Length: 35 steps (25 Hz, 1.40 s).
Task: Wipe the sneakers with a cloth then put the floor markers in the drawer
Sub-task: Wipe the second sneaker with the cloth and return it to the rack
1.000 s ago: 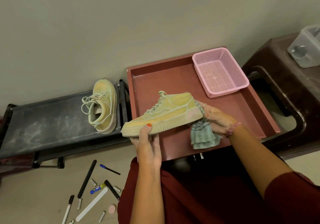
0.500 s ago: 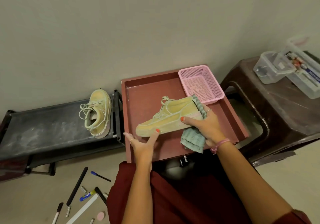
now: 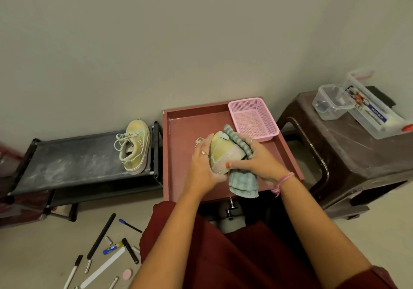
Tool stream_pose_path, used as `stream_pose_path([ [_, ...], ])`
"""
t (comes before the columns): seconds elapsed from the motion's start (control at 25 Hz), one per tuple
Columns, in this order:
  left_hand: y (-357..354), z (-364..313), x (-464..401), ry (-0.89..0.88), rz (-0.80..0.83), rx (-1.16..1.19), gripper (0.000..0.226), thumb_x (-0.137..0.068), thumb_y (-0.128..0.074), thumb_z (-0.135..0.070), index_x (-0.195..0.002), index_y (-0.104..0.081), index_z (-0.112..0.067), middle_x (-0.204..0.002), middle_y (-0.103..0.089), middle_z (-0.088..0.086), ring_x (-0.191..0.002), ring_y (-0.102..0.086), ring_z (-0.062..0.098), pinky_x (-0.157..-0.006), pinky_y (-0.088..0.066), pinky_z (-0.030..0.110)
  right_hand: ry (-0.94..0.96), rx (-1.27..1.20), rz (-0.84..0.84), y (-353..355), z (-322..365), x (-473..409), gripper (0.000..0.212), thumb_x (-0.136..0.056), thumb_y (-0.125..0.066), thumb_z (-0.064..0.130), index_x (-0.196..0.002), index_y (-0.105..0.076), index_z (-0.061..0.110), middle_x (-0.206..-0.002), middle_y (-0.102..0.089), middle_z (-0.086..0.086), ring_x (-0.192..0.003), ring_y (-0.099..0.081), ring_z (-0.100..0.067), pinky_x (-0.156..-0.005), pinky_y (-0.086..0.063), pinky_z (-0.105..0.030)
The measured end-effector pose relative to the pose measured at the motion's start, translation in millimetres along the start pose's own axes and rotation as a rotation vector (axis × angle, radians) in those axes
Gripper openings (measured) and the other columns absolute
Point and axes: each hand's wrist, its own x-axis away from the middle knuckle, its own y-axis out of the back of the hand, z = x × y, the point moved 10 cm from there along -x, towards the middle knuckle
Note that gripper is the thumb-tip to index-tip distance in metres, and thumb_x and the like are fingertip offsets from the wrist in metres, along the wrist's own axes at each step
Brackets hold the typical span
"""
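A pale yellow-green sneaker is held over the open red-brown drawer, its heel toward me. My left hand cups its left side. My right hand grips its right side with a light green cloth pressed between palm and shoe, thumb on the heel. The second sneaker lies on the low black rack at left. Several markers lie scattered on the floor at lower left.
A pink mesh basket sits in the drawer's back right corner. A dark brown plastic stool at right carries clear plastic boxes. A long black stick and white file lie among the markers. The wall is close behind.
The sneaker has turned from sideways to heel-first toward me. My left hand moved from under the toe to its left side. The view pulled back, showing more of the stool.
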Motion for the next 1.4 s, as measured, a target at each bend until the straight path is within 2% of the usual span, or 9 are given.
stream_pose_path([
  [0.12, 3.3, -1.7, 14.8, 0.036, -0.104, 0.066, 0.109, -0.054, -0.087, -0.014, -0.148, -0.032, -0.023, -0.135, -0.041, -0.005, -0.114, -0.039, 0.000, -0.090, -0.032, 0.004, -0.104, 0.029, 0.223, 3.3, 10.3, 9.2, 0.081, -0.075, -0.061, -0.020, -0.139, -0.042, 0.026, -0.122, -0.057, -0.007, -0.099, -0.062, -0.019, -0.093, -0.050, -0.039],
  [0.24, -2.1, -4.2, 23.4, 0.084, -0.157, 0.126, 0.111, -0.053, -0.087, -0.008, -0.148, -0.032, -0.021, -0.131, -0.039, -0.009, -0.106, -0.038, -0.005, -0.079, -0.029, -0.007, -0.006, 0.448, 0.054, 1.5, 26.1, 10.3, 0.074, -0.079, -0.045, -0.017, -0.141, -0.040, 0.023, -0.133, -0.051, -0.006, -0.118, -0.052, -0.019, -0.104, -0.039, -0.034],
  [0.44, -4.0, -2.1, 29.4, 0.128, -0.185, 0.210, 0.107, -0.055, -0.087, -0.004, -0.146, -0.033, -0.018, -0.134, -0.039, -0.012, -0.118, -0.040, -0.002, -0.088, -0.024, -0.008, 0.536, 1.336, -0.382, -49.5, 29.2, 49.8, 0.060, -0.081, -0.052, 0.001, -0.139, -0.038, 0.003, -0.142, -0.044, -0.015, -0.132, -0.040, -0.034, -0.106, -0.036, -0.053],
  [0.6, 2.6, 0.6, 34.6, 0.152, -0.251, 0.258, 0.079, -0.070, -0.078, -0.002, -0.139, -0.043, -0.016, -0.129, -0.048, -0.011, -0.109, -0.052, -0.004, -0.093, -0.043, 0.007, 0.768, 1.697, -0.222, -71.2, 16.7, 58.6, 0.051, -0.088, -0.032, 0.011, -0.139, -0.038, 0.010, -0.144, -0.044, -0.006, -0.132, -0.040, -0.032, -0.105, -0.038, -0.054],
  [0.72, -0.9, 3.6, 34.2, 0.162, -0.232, 0.284, 0.097, -0.056, -0.085, 0.000, -0.140, -0.041, -0.019, -0.130, -0.045, -0.013, -0.111, -0.051, -0.002, -0.093, -0.043, 0.009, 0.758, 1.692, -0.105, -68.4, 26.7, 45.5, 0.055, -0.087, -0.027, 0.012, -0.142, -0.032, 0.012, -0.146, -0.042, -0.005, -0.132, -0.042, -0.030, -0.103, -0.041, -0.051],
  [0.92, -6.9, 10.1, 30.0, 0.171, -0.189, 0.231, 0.108, -0.051, -0.087, -0.005, -0.145, -0.037, -0.021, -0.139, -0.043, -0.007, -0.120, -0.045, 0.007, -0.090, -0.036, 0.003, 0.320, 1.314, -0.130, -36.5, 38.0, 22.7, 0.077, -0.082, -0.053, -0.002, -0.149, -0.020, 0.014, -0.151, -0.028, -0.008, -0.139, -0.028, -0.030, -0.114, -0.028, -0.041],
  [1.16, 1.7, 14.1, 33.7, 0.187, -0.206, 0.282, 0.094, -0.059, -0.084, 0.000, -0.139, -0.043, -0.025, -0.131, -0.049, -0.011, -0.115, -0.053, 0.007, -0.087, -0.045, 0.007, 0.675, 1.700, -0.152, -76.8, 18.1, 54.6, 0.066, -0.083, -0.051, 0.015, -0.145, -0.028, 0.013, -0.149, -0.036, -0.007, -0.135, -0.037, -0.034, -0.101, -0.041, -0.053],
  [1.32, 1.0, 16.3, 25.1, 0.197, -0.152, 0.229, 0.105, -0.051, -0.088, -0.005, -0.143, -0.039, -0.023, -0.131, -0.047, -0.006, -0.114, -0.049, 0.009, -0.081, -0.038, 0.004, 0.376, 1.297, -0.219, -39.8, 43.9, 26.3, 0.080, -0.075, -0.057, -0.007, -0.147, -0.027, 0.014, -0.150, -0.033, -0.008, -0.136, -0.034, -0.029, -0.110, -0.035, -0.041],
  [1.4, 4.8, 19.0, 22.4, 0.216, -0.144, 0.249, 0.099, -0.057, -0.085, 0.001, -0.142, -0.040, -0.021, -0.125, -0.048, -0.008, -0.109, -0.050, 0.006, -0.076, -0.036, -0.003, 0.542, 1.404, -0.278, -64.4, 41.6, 39.9, 0.069, -0.077, -0.054, -0.002, -0.143, -0.034, 0.006, -0.146, -0.039, -0.013, -0.134, -0.037, -0.035, -0.106, -0.039, -0.049],
])
